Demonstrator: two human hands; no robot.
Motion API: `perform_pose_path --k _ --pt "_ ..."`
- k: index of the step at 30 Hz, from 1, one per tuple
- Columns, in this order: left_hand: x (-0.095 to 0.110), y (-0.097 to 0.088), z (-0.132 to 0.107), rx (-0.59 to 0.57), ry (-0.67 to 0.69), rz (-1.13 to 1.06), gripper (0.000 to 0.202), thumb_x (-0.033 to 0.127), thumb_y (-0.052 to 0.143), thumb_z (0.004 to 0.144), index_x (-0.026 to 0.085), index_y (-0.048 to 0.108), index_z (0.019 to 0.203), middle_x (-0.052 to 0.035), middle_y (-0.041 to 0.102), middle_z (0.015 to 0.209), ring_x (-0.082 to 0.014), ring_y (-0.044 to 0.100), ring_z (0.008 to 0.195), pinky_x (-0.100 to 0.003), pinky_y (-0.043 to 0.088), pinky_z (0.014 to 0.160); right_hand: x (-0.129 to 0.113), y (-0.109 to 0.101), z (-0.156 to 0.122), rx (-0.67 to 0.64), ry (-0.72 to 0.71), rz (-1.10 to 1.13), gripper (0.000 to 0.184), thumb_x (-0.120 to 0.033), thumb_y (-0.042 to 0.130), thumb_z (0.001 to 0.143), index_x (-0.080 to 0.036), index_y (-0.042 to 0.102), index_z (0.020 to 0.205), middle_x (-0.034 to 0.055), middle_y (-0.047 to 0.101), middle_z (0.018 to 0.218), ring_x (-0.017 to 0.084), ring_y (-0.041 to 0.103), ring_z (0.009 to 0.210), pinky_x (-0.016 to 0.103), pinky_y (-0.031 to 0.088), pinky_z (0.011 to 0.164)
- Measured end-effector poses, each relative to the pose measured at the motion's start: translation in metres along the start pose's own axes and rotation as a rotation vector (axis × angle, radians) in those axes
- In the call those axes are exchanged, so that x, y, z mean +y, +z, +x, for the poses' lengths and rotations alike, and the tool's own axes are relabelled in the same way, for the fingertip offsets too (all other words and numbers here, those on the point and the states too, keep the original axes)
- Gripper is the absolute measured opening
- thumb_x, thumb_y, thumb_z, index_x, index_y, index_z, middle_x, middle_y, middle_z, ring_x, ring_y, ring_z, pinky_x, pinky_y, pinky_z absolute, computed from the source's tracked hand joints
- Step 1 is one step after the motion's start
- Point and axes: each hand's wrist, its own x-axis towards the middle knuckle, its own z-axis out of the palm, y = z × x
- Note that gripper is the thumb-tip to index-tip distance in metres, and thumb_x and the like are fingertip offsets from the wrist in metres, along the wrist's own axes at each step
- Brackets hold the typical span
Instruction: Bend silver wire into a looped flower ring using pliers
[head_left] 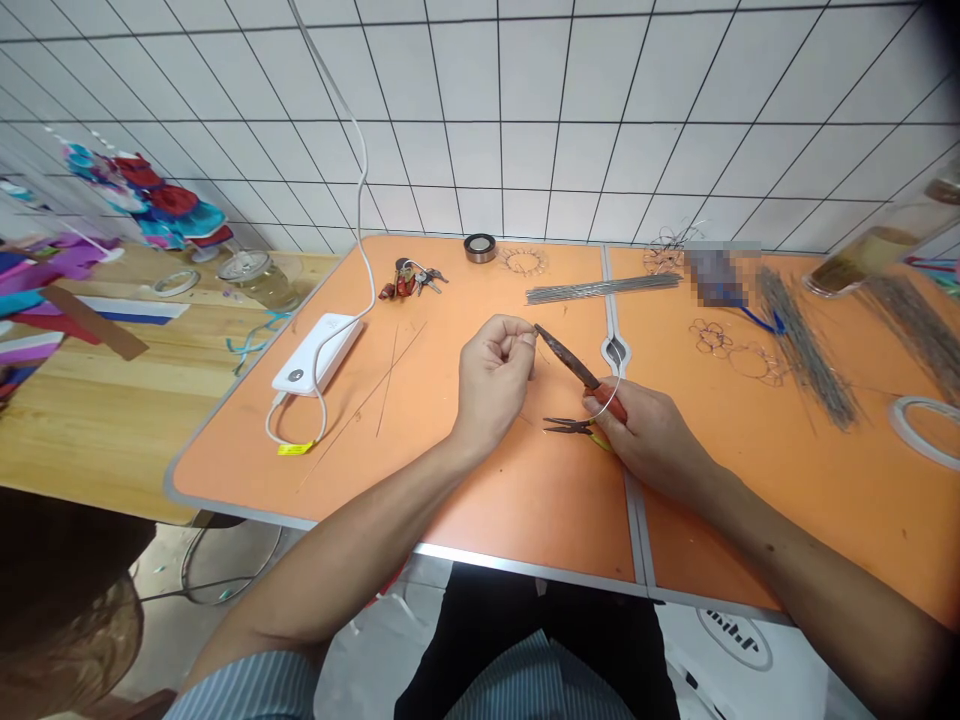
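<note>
My left hand (495,375) is closed in a pinch above the orange table, thumb and forefinger pressed together. Whatever lies between those fingertips is too small to make out. My right hand (656,425) grips pliers (570,358) with dark jaws and red handles. The tip of the jaws meets the left fingertips. A thin pale curved strand (621,375) arcs beside the handles; I cannot tell what it joins. Below them, partly hidden by the right hand, lies a second pair of pliers (571,427) with yellow handles.
On the orange table (480,490) are a white power bank (322,352) with cable, keys (427,279), a tape roll (480,248), wire bundles (604,289), (810,350) and flower-shaped wire pieces (711,338). Loose wires (390,375) lie left. Another person's head (67,600) is at lower left.
</note>
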Motion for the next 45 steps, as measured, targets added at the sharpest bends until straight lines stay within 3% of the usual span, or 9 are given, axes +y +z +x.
perform_pose_path --k 7,14,19,29,33,45 --pt "-0.001 0.001 -0.001 0.000 -0.019 -0.022 0.008 0.021 0.070 0.095 0.022 0.067 0.088 0.0067 0.055 0.058 -0.0097 0.047 0.050 -0.022 0.042 0.049 0.004 0.002 -0.002 0.040 0.007 -0.019 0.036 -0.042 0.053 0.107 -0.028 0.046 0.075 0.0018 0.061 0.069 0.022 0.056 0.066 0.034 0.040 0.063" --pt "-0.003 0.002 0.001 -0.011 -0.069 -0.043 0.010 0.025 0.072 0.095 0.021 0.067 0.086 0.0068 0.056 0.057 -0.0089 0.049 0.049 -0.021 0.043 0.049 0.013 0.005 -0.002 0.060 0.001 -0.158 0.019 -0.030 0.054 0.105 -0.026 0.055 0.087 0.0050 0.070 0.083 0.024 0.065 0.077 0.035 0.043 0.070" --pt "0.000 0.001 0.002 -0.018 -0.099 -0.093 0.011 0.027 0.073 0.094 0.022 0.067 0.087 0.0061 0.057 0.055 -0.0096 0.048 0.047 -0.021 0.039 0.045 0.018 0.005 0.003 0.056 -0.034 -0.163 0.025 -0.038 0.048 0.112 -0.026 0.057 0.092 0.0067 0.070 0.090 0.026 0.067 0.082 0.036 0.045 0.073" --pt "0.010 -0.001 0.002 -0.018 -0.117 -0.159 0.006 0.023 0.070 0.093 0.021 0.069 0.088 0.0060 0.057 0.055 -0.0096 0.047 0.048 -0.020 0.039 0.046 0.024 0.002 0.008 0.057 -0.047 -0.126 0.026 -0.038 0.050 0.113 -0.026 0.058 0.091 0.0069 0.073 0.091 0.027 0.070 0.085 0.035 0.047 0.072" --pt "0.008 0.000 0.003 -0.035 -0.165 -0.187 0.007 0.022 0.070 0.092 0.021 0.069 0.086 0.0060 0.057 0.054 -0.0086 0.045 0.046 -0.020 0.037 0.044 0.024 0.002 0.007 0.055 -0.071 -0.145 0.027 -0.035 0.051 0.113 -0.026 0.056 0.088 0.0071 0.072 0.090 0.026 0.070 0.084 0.035 0.047 0.073" --pt "0.008 0.000 0.006 -0.103 -0.308 -0.268 0.012 0.021 0.069 0.090 0.019 0.065 0.078 0.0047 0.058 0.050 -0.0072 0.043 0.039 -0.022 0.032 0.043 0.034 0.003 0.005 0.096 -0.146 -0.218 0.020 -0.031 0.052 0.113 -0.024 0.068 0.105 0.0069 0.072 0.095 0.025 0.070 0.086 0.035 0.048 0.073"
